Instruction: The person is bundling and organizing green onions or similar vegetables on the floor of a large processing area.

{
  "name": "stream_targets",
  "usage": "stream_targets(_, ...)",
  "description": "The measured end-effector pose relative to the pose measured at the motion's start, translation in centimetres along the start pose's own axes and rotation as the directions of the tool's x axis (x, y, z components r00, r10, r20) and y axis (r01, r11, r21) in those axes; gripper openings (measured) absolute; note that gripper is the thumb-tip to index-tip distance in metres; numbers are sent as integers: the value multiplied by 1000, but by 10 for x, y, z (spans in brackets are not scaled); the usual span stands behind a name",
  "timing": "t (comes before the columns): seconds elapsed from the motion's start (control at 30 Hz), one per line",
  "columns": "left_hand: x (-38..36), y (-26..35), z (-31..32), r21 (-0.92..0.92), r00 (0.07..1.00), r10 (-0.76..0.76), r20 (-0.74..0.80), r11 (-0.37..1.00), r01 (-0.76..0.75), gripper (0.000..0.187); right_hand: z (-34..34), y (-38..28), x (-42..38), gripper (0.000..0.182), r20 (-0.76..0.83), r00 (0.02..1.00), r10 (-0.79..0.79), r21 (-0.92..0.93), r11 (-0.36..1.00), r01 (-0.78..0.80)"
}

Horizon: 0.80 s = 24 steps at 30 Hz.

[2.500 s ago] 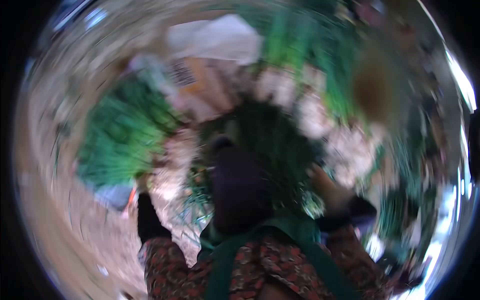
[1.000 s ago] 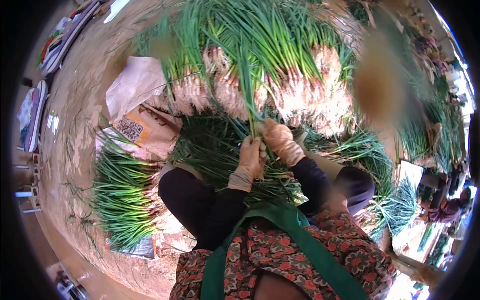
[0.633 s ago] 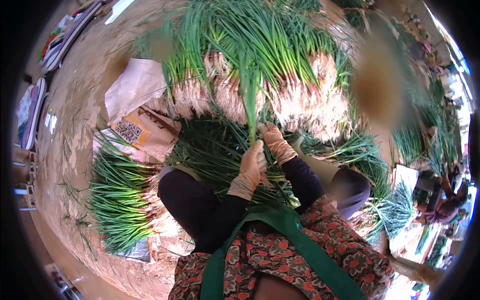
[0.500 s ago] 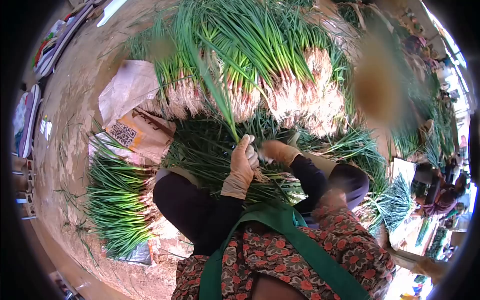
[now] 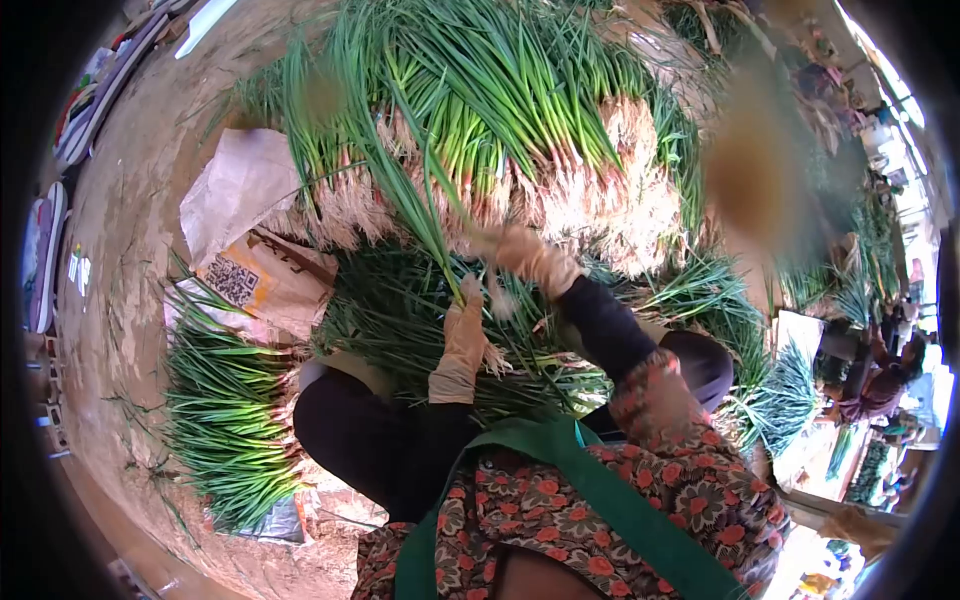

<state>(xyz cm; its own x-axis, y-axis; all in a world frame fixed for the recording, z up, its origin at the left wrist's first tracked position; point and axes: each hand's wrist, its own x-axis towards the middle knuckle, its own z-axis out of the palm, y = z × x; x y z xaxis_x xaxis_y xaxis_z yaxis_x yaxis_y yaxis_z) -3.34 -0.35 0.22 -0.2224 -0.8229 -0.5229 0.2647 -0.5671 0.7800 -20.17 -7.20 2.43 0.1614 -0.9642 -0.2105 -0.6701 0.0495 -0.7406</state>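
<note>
My left hand [image 5: 462, 335], in a pale glove, is closed around the lower ends of a few green onions [image 5: 425, 225]. Their long leaves slant up and to the left, and some roots show by the palm. My right hand [image 5: 530, 258], also gloved, is up and to the right of the left one. Its fingers are closed on a blurred green onion [image 5: 447, 185], whose leaf end points up and left. Loose dark green leaves [image 5: 375, 305] lie beneath both hands, between my knees.
Ahead lies a large row of green onions [image 5: 540, 110], roots towards me. A smaller pile of green onions [image 5: 230, 410] is at left, near a sack with a printed code [image 5: 270, 280]. Another person [image 5: 885, 375] is at far right.
My right hand has moved up and away from my left hand, with a blurred green onion now in its fingers. My left hand has shifted slightly left and down, still holding its onions.
</note>
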Motion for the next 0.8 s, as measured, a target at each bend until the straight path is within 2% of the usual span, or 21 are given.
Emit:
stream_targets(0.03, 0, -1, 1, -148, 995, -71, 71, 986, 81, 37, 17, 22, 2, 30, 292, 827, -481, -388, 731, 562)
stream_targets(0.07, -4, 3, 1, -83, 985, -133, 107, 986, 143, 35, 25, 8, -14, 31, 272, 827, -492, -435, 704, 561)
stream_targets(0.1, -11, 10, -1, -12, 970, -198, 139, 979, 202, 34, 20, -4, -25, 32, 183, 970, -163, -253, 945, 207)
stream_targets(0.13, -16, 13, 0, 63, 952, -259, 166, 966, 252, 33, 5, -40, -35, 33, 168, 965, 200, -33, 980, -197)
stream_targets(0.23, -11, 3, 2, -20, 971, -170, 167, 984, 176, 36, 21, -29, -31, 40, -80, 987, 141, 6, 990, -141)
stream_targets(0.3, -10, 4, 0, -151, 979, -102, 178, 980, 129, 36, 28, -21, -38, 42, -251, 960, 126, 7, 992, -128)
stream_targets(0.33, -7, -1, 0, -162, 976, -68, 208, 981, 103, 35, 30, -20, -43, 41, -337, 932, 129, -2, 990, -138)
stream_targets(0.4, 2, -16, 0, -186, 964, -7, 265, 981, 58, 34, 27, -15, -47, 36, -306, 932, 196, -16, 977, -210)
stream_targets(0.43, -12, -5, 11, -70, 983, -24, 181, 997, 38, 32, 25, -14, -48, 33, -291, 929, 230, -22, 969, -247)
stream_targets(0.53, -23, 3, 23, 89, 986, 138, 96, 985, -146, 32, 24, 38, -31, 26, -354, 935, 21, -351, 924, -154)
stream_targets(0.57, -24, 5, 22, 99, 973, 205, 105, 972, -215, 32, 10, 33, -34, 21, -385, 909, 158, -310, 906, -288)
stream_targets(0.6, -23, 13, 23, 21, 977, 186, 104, 982, -189, 31, 28, 124, -14, 21, 2, 999, -44, -754, 656, 31)
stream_targets(0.63, -24, 24, 24, -61, 981, 167, 101, 985, -162, 31, 1, 78, -18, 30, 26, 982, 185, -639, 759, -126)
stream_targets(0.67, -27, 28, 22, -138, 986, 137, 98, 983, -123, 30, -27, 15, -31, 40, 92, 909, 406, -508, 805, -307)
stream_targets(0.7, -22, 25, 17, -272, 981, 77, 177, 962, -26, 26, -41, 5, -31, 44, -52, 950, 309, -392, 868, -304)
stream_targets(0.73, -20, 25, 14, -302, 980, 25, 197, 953, 36, 25, -60, 2, -26, 50, -209, 952, 222, -276, 921, -275)
stream_targets(0.77, -18, 24, 12, -330, 976, -26, 217, 939, 98, 24, -80, 1, -19, 55, -422, 903, 86, -249, 946, -207)
stream_targets(0.8, -17, 23, 10, -355, 968, -75, 239, 921, 159, 24, -99, -1, -11, 60, -613, 789, -44, -237, 963, -130)
